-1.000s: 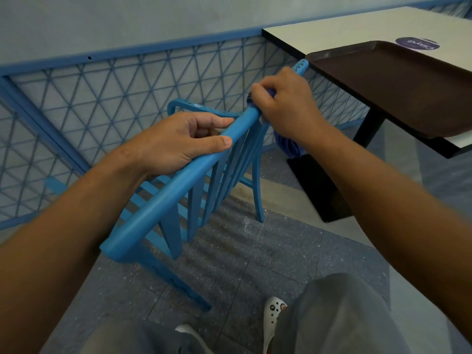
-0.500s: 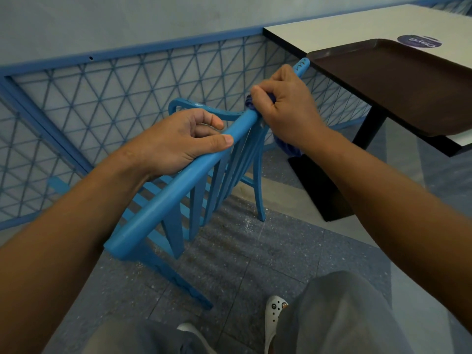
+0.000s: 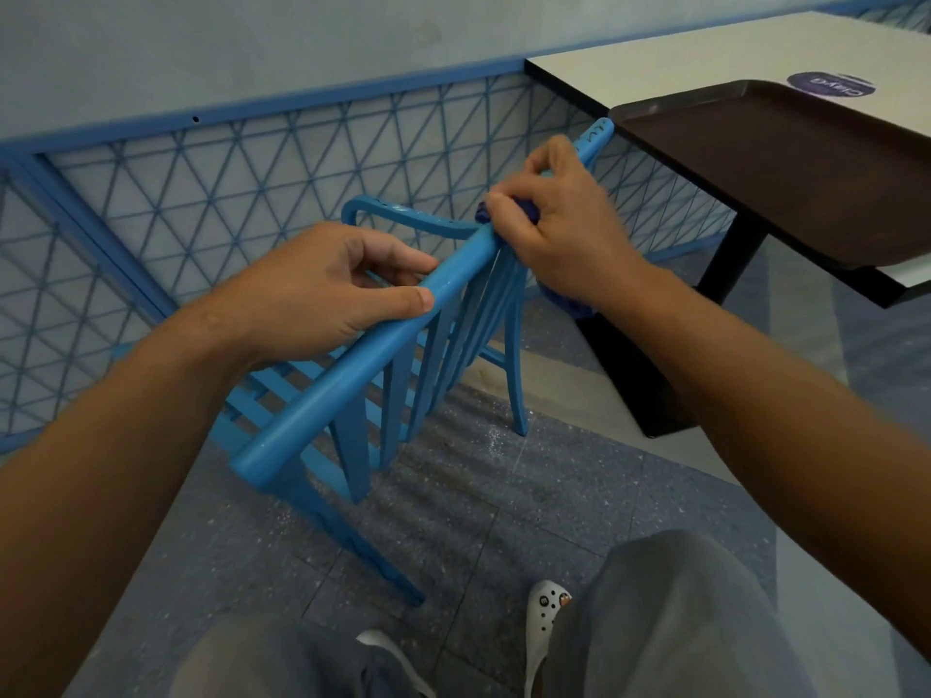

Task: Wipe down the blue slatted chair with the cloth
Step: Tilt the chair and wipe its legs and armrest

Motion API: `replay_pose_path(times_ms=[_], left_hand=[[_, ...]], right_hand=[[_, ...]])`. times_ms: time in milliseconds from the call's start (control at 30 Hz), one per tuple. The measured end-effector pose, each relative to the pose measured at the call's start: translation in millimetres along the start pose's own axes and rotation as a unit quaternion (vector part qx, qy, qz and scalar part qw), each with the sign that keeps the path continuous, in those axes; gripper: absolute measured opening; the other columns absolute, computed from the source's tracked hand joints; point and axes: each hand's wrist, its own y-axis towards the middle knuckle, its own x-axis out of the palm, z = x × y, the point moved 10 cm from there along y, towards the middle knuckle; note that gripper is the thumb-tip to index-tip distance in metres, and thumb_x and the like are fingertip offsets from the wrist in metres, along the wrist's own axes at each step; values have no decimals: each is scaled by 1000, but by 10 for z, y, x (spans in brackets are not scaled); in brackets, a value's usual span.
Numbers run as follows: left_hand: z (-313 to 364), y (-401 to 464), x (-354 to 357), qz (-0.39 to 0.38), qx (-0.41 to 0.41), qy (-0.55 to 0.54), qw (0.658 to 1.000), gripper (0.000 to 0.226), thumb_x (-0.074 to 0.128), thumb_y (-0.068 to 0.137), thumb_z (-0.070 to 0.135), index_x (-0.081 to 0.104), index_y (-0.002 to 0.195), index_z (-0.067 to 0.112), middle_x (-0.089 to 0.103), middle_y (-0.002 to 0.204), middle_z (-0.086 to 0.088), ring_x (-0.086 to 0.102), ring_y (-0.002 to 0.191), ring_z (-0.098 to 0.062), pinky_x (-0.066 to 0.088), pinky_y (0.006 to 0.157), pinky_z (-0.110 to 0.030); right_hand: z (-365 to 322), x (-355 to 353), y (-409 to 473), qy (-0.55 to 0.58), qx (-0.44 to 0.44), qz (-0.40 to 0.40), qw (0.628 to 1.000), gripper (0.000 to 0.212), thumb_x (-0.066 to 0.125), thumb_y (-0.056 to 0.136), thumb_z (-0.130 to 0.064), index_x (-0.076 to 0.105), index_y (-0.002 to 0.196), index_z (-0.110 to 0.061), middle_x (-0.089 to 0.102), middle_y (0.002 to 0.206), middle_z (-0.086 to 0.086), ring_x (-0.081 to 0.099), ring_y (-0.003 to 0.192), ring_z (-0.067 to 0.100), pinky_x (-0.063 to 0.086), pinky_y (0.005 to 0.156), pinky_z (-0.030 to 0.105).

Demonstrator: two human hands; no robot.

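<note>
The blue slatted chair (image 3: 352,380) stands tilted before me, its round top rail running from lower left to upper right. My left hand (image 3: 322,289) grips that rail near its middle, thumb on the near side. Farther up the rail, my right hand (image 3: 559,229) holds a dark blue cloth (image 3: 569,304) wrapped around the rail. Most of the cloth is hidden under the hand; a fold hangs below the wrist.
A white table (image 3: 705,57) with a dark brown tray (image 3: 786,168) stands at the right, close to the rail's far end, on a black pedestal (image 3: 650,365). A blue lattice fence (image 3: 226,193) runs behind the chair. My legs and white shoe (image 3: 544,622) are below.
My right hand with the cloth has slid slightly down the rail toward my left hand. My left hand keeps its grip.
</note>
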Motion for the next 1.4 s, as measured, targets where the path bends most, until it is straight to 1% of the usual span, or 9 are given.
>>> replay_pose_path(times_ms=[167,333,433,533,833,967,1067,1267,1400], left_hand=[[-12,-80,-61,17,5,-44,999,20,74,88,24,75,107,31,76,99,6,74,89,-10,58,76,-16],[11,-73,-53,28,11,-59,998,19,75,88,22,76,106,29,76,98,5,74,89,-9,57,77,-13],[15,-87,-50,29,10,-61,998,20,74,88,22,76,107,30,76,98,6,74,86,-9,54,70,-10],[3,-108,-45,27,9,-59,998,21,74,88,23,76,107,31,75,98,7,75,85,-10,55,71,-11],[-27,-108,-33,13,12,-56,998,26,75,87,26,74,111,34,75,104,6,75,92,-12,61,83,-24],[-35,-138,-27,13,14,-45,999,29,75,85,28,73,113,36,73,107,9,75,92,-13,61,83,-28],[-23,-148,-31,19,16,-40,999,29,75,86,27,73,113,36,73,105,10,75,90,-13,62,81,-26],[-24,-166,-27,22,-1,-38,999,26,75,85,29,73,110,36,74,102,13,75,88,-10,60,79,-25],[0,-232,-51,45,-17,7,999,22,73,87,35,71,109,38,75,94,19,74,78,-6,55,68,-20]], right_hand=[[-181,89,108,-82,7,-52,995,34,47,97,-41,72,83,-22,55,98,-6,54,81,12,44,71,33],[-532,162,-180,-37,-116,-99,988,38,38,105,-42,71,108,-23,61,106,-6,61,92,15,50,77,37],[-202,-38,-109,-8,-80,-38,996,27,54,101,-38,69,118,-22,67,107,-7,64,97,13,54,86,41],[169,-210,-64,47,-6,41,998,14,64,97,-30,70,103,-19,69,95,-9,66,86,11,57,81,46],[-321,175,-367,44,-120,-70,989,40,50,106,-35,61,138,-13,57,143,0,54,131,13,46,109,32],[144,5,-92,66,-21,-44,997,32,47,107,-28,67,129,-15,58,131,-1,54,122,9,43,109,29],[209,-20,34,28,6,-42,999,33,43,108,-30,70,117,-14,65,114,-1,58,106,12,46,98,40],[-556,266,-368,54,-104,-91,989,31,40,109,-34,65,119,-20,60,111,-8,58,101,8,48,87,31],[-355,205,-240,44,-103,-74,991,32,41,108,-34,68,119,-20,63,108,-7,60,101,10,51,89,36]])
